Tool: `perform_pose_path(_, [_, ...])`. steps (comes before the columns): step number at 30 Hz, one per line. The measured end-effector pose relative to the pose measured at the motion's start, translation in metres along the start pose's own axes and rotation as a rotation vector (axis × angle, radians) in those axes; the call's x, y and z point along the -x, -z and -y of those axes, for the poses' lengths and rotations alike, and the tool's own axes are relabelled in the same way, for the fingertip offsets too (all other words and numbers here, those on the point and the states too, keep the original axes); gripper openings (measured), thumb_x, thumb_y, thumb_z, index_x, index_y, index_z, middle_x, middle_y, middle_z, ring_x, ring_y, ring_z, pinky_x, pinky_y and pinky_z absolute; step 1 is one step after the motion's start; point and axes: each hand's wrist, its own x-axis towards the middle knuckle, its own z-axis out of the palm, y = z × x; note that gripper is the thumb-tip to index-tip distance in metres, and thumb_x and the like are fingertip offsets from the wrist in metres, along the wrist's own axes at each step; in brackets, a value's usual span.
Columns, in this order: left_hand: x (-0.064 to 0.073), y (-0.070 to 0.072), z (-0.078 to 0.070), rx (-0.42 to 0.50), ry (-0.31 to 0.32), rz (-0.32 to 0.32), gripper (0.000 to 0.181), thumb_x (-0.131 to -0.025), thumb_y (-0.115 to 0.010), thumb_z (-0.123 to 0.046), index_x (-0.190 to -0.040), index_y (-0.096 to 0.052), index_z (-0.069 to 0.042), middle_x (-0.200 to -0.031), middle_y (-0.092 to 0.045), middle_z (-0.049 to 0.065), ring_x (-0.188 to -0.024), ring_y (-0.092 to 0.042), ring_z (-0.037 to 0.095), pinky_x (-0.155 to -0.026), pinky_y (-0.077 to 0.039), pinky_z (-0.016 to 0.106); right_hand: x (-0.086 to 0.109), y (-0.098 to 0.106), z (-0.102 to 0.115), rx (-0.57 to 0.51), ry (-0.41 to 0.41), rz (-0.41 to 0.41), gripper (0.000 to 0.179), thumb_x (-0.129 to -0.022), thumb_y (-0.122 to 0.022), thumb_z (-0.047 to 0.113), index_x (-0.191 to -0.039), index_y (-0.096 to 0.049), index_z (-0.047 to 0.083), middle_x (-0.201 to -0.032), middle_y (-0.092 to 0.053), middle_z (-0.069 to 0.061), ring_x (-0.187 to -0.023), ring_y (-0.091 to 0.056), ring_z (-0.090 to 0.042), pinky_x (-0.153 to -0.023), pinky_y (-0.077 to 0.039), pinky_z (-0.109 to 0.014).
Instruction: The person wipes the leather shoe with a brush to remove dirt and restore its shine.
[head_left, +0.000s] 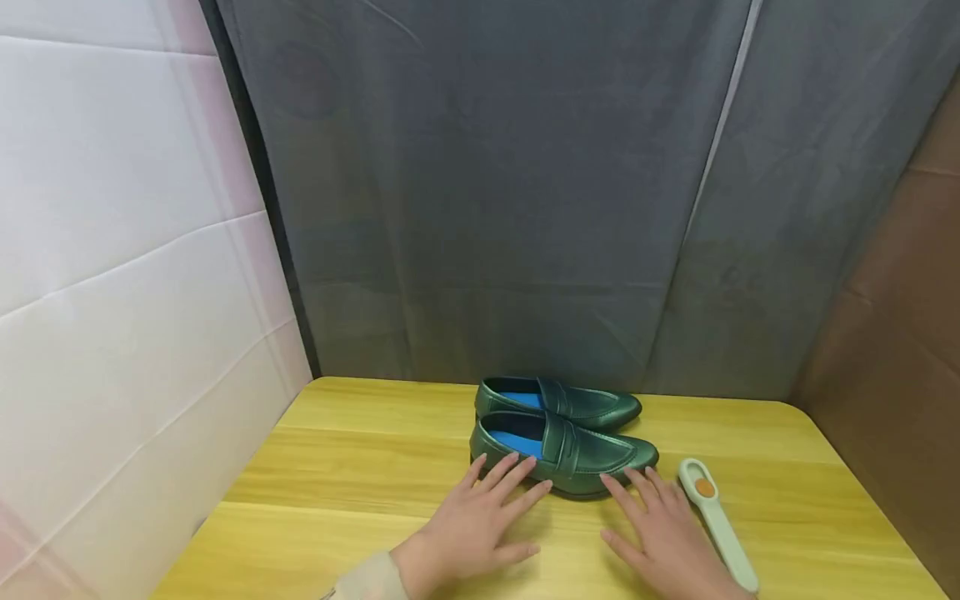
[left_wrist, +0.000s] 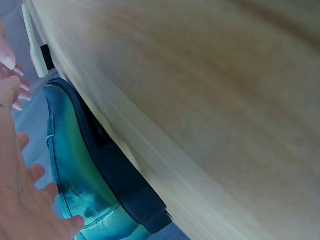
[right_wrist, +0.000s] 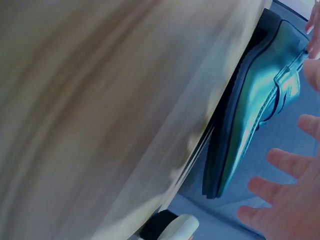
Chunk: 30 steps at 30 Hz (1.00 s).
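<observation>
Head view showed, at far left, a white fabric wall (head_left: 135, 250) beside the yellow wood-grained table (head_left: 352, 467). Next came the left hand (head_left: 476, 525), with a pale sleeve (head_left: 371, 579) at its wrist. Its fingers were spread wide and nothing was held; the fingertips were placed over the near side of the near shoe (head_left: 607, 454), toward the heel, though whether the leather was touched could not be told.

Both green loafers were set upright at the middle of the table, toes pointed right, the far shoe (head_left: 592, 406) placed just behind the near one. A blue insole (head_left: 513, 442) was seen inside the near shoe.

Farther right, the right hand (head_left: 660, 525) was held near the toe, fingers likewise fanned wide and the palm without a load. Just beyond it, a pale green tool (head_left: 727, 537) was laid on the table, its head marked by an orange disc (head_left: 705, 487), and was gripped by neither hand.

The step in hand was judged to be a reach to the near shoe, with no hold yet taken. For the next move, the fingers would probably need to be closed around heel and toe together, so that the far shoe was not nudged.
</observation>
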Motion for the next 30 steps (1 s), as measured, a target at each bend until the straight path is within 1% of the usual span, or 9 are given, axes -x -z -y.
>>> perform_pose_path(3, [-0.001, 0.002, 0.001, 0.011, 0.010, -0.021, 0.073, -0.100, -0.039, -0.068, -0.162, -0.022, -0.034, -0.171, -0.016, 0.001, -0.155, -0.024, 0.030, -0.117, -0.035, 0.061, 0.000, 0.004, -0.002, 0.026, -0.026, -0.003, 0.063, -0.091, -0.070, 0.052, -0.144, -0.056, 0.021, -0.138, -0.059, -0.016, -0.129, -0.053, -0.041, -0.108, -0.042, -0.060])
perform_pose_path(6, [-0.001, 0.004, 0.003, 0.009, 0.024, -0.032, 0.072, -0.100, -0.041, -0.067, -0.161, -0.025, -0.033, -0.170, -0.018, 0.002, -0.155, -0.026, 0.031, -0.117, -0.035, 0.062, 0.001, 0.006, -0.004, 0.034, -0.056, -0.011, 0.059, -0.092, -0.070, 0.050, -0.141, -0.059, 0.019, -0.131, -0.061, -0.014, -0.123, -0.056, -0.037, -0.104, -0.045, -0.056])
perform_pose_path(11, [-0.004, 0.001, 0.010, -0.013, 0.039, -0.054, 0.073, -0.099, -0.048, -0.064, -0.160, -0.028, -0.032, -0.169, -0.021, 0.004, -0.155, -0.025, 0.033, -0.117, -0.033, 0.064, 0.006, 0.005, -0.012, 0.055, -0.100, -0.054, 0.058, -0.090, -0.073, 0.046, -0.138, -0.060, 0.016, -0.122, -0.062, -0.015, -0.114, -0.057, -0.038, -0.094, -0.049, -0.057])
perform_pose_path(14, [-0.007, 0.000, 0.014, -0.023, 0.046, -0.058, 0.072, -0.099, -0.044, -0.065, -0.161, -0.026, -0.032, -0.169, -0.022, 0.005, -0.156, -0.022, 0.034, -0.118, -0.031, 0.065, 0.007, 0.006, -0.016, 0.074, -0.135, -0.057, 0.058, -0.090, -0.073, 0.046, -0.137, -0.061, 0.015, -0.120, -0.063, -0.016, -0.111, -0.058, -0.038, -0.088, -0.050, -0.059])
perform_pose_path(18, [-0.009, 0.001, 0.020, 0.000, 0.064, -0.036, 0.071, -0.101, -0.041, -0.066, -0.161, -0.024, -0.033, -0.169, -0.022, 0.006, -0.156, -0.019, 0.035, -0.118, -0.029, 0.065, 0.009, 0.007, -0.023, 0.079, -0.152, -0.062, 0.057, -0.089, -0.073, 0.045, -0.135, -0.062, 0.012, -0.117, -0.063, -0.015, -0.109, -0.057, -0.039, -0.083, -0.051, -0.060])
perform_pose_path(22, [-0.009, 0.001, 0.025, 0.024, 0.082, -0.004, 0.071, -0.101, -0.043, -0.064, -0.162, -0.022, -0.033, -0.170, -0.019, 0.007, -0.157, -0.015, 0.036, -0.119, -0.029, 0.064, 0.013, 0.006, -0.031, 0.087, -0.167, -0.081, 0.056, -0.087, -0.076, 0.043, -0.130, -0.064, 0.009, -0.115, -0.061, -0.017, -0.103, -0.058, -0.039, -0.079, -0.052, -0.059])
perform_pose_path(26, [-0.012, 0.000, 0.030, 0.038, 0.105, 0.010, 0.073, -0.101, -0.042, -0.064, -0.163, -0.020, -0.030, -0.171, -0.016, 0.008, -0.157, -0.012, 0.037, -0.121, -0.027, 0.063, 0.016, 0.009, -0.039, 0.097, -0.225, -0.064, 0.057, -0.087, -0.076, 0.044, -0.129, -0.062, 0.008, -0.114, -0.061, -0.019, -0.094, -0.059, -0.039, -0.078, -0.052, -0.058])
perform_pose_path(30, [-0.015, 0.000, 0.035, 0.056, 0.135, 0.024, 0.075, -0.102, -0.038, -0.065, -0.163, -0.018, -0.027, -0.171, -0.012, 0.008, -0.157, -0.011, 0.039, -0.122, -0.026, 0.062, 0.018, 0.014, -0.045, 0.079, -0.278, -0.057, 0.060, -0.087, -0.076, 0.042, -0.130, -0.059, 0.004, -0.113, -0.061, -0.023, -0.094, -0.058, -0.042, -0.076, -0.050, -0.060])
